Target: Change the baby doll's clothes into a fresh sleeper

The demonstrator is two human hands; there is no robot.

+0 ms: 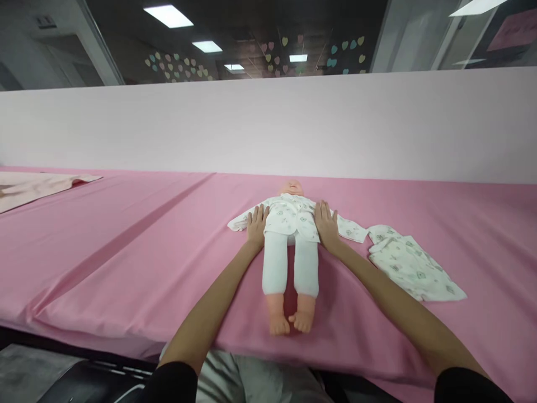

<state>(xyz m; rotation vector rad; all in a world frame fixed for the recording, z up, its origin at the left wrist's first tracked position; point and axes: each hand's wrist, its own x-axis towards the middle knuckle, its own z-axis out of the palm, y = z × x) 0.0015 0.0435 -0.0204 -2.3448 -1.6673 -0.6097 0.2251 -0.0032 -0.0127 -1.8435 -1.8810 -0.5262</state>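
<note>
The doll (289, 218) lies lengthwise on the pink sheet (168, 252), feet toward the person — squarely between left hand (257, 226) and right hand (328, 228), both about equally near, fingers straight, laid flat along its sides — gripping nothing.

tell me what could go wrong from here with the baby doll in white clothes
The baby doll lies with its bare feet near the front edge of the creased pink cloth, so a pull could drag it off. The long white printed sleeves by the flat left hand and right hand might bunch if either shifts.
</note>
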